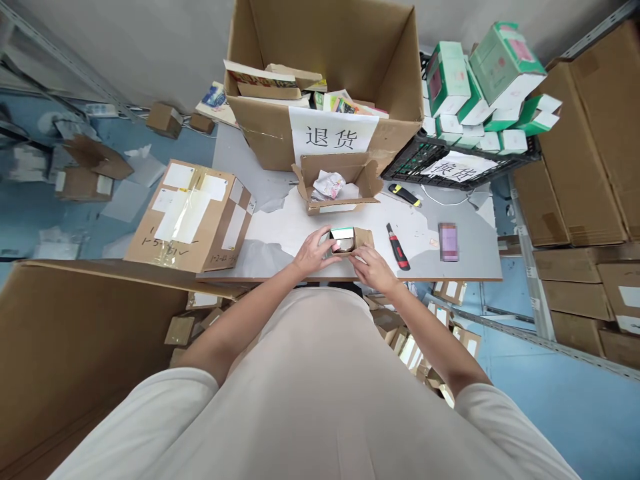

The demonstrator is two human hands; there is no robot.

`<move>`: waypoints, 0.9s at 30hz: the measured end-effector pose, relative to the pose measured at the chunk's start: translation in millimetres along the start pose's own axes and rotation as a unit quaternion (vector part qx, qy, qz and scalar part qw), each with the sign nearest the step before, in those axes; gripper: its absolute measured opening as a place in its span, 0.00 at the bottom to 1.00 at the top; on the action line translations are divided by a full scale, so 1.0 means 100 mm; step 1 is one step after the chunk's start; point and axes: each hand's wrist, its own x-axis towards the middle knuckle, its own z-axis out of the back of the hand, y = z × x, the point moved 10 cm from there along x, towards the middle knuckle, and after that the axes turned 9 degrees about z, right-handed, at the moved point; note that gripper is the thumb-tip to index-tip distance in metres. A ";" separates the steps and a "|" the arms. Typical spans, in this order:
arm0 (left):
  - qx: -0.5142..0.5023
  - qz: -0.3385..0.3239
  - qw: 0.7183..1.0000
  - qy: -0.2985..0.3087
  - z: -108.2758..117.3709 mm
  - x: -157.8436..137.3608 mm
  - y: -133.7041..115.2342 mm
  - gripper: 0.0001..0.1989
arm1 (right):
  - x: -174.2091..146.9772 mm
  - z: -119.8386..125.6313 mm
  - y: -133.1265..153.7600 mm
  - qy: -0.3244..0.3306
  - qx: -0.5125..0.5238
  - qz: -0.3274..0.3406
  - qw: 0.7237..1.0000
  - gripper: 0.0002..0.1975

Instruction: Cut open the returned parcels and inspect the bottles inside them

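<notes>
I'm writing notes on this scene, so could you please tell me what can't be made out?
All in the head view:
Small box: partly covered by the left hand and right hand.
Open box: floor mostly hidden by crumpled paper.
Purple item: blurred by pixelation.
Parcel: label print too small.
Carton at lower left: cut off by the left edge.

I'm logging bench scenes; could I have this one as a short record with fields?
Left hand: fingers at the left end of the small carton
Right hand: fingers at its near right edge; exact grip unclear
Carton state: open, green-and-white item inside
Beyond it: open box holding crumpled paper
Right of it: red-and-black cutter
Left of it: large taped carton
</notes>
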 end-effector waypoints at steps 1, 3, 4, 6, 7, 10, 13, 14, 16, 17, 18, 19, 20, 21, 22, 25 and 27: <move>-0.010 0.005 1.000 -0.005 0.01 0.00 0.01 0.25 | 0.00 0.00 -0.01 -0.002 0.004 -0.001 1.000 0.16; -0.023 0.012 1.000 -0.005 0.02 0.01 0.02 0.29 | -0.01 -0.01 0.00 -0.002 0.007 0.002 1.000 0.16; -0.026 0.013 1.000 -0.001 0.02 0.02 0.02 0.32 | -0.01 -0.01 0.00 -0.001 0.008 0.005 1.000 0.16; -0.023 0.008 1.000 0.010 0.02 0.06 0.00 0.38 | -0.02 -0.01 0.02 -0.002 0.010 0.008 1.000 0.17; -0.017 0.002 1.000 0.016 0.01 0.08 0.00 0.40 | -0.02 0.00 0.02 -0.005 0.013 0.008 1.000 0.17; 0.021 -0.015 1.000 0.013 0.02 0.14 -0.02 0.44 | -0.01 0.08 -0.04 -0.025 0.024 -0.006 0.999 0.17; 0.074 -0.030 0.997 0.002 0.01 0.17 -0.01 0.44 | 0.13 0.17 -0.14 -0.028 0.020 -0.021 0.999 0.17; 0.091 -0.033 0.995 0.002 0.00 0.17 -0.01 0.44 | 0.22 0.18 -0.16 -0.009 0.011 -0.019 1.000 0.17; 0.117 -0.037 0.992 0.010 -0.06 0.17 0.01 0.44 | 0.42 0.14 -0.17 0.059 -0.023 0.001 0.998 0.16; 0.124 -0.037 0.992 0.014 -0.08 0.16 0.02 0.43 | 0.52 0.11 -0.16 0.099 -0.047 0.014 0.994 0.15; 0.126 -0.036 0.991 0.016 -0.10 0.16 0.02 0.42 | 0.62 0.07 -0.15 0.137 -0.073 0.027 0.988 0.15; 0.124 -0.036 0.991 0.016 -0.11 0.16 0.03 0.42 | 0.70 0.03 -0.14 0.169 -0.101 0.038 0.980 0.15; 0.120 -0.037 0.992 0.013 -0.12 0.16 0.02 0.41 | 0.77 -0.01 -0.13 0.196 -0.130 0.047 0.971 0.14; 0.115 -0.040 0.993 0.008 -0.12 0.16 0.02 0.41 | 0.83 -0.04 -0.11 0.216 -0.157 0.054 0.962 0.13; 0.111 -0.042 0.993 0.003 -0.12 0.16 0.02 0.40 | 0.88 -0.07 -0.10 0.233 -0.178 0.062 0.954 0.12; 0.121 -0.038 0.992 -0.004 -0.14 0.17 0.03 0.35 | 0.96 -0.12 0.00 0.267 -0.209 0.106 0.935 0.09; 0.146 -0.032 0.989 -0.009 -0.16 0.18 0.05 0.31 | 0.99 -0.02 0.08 0.274 -0.197 0.139 0.931 0.11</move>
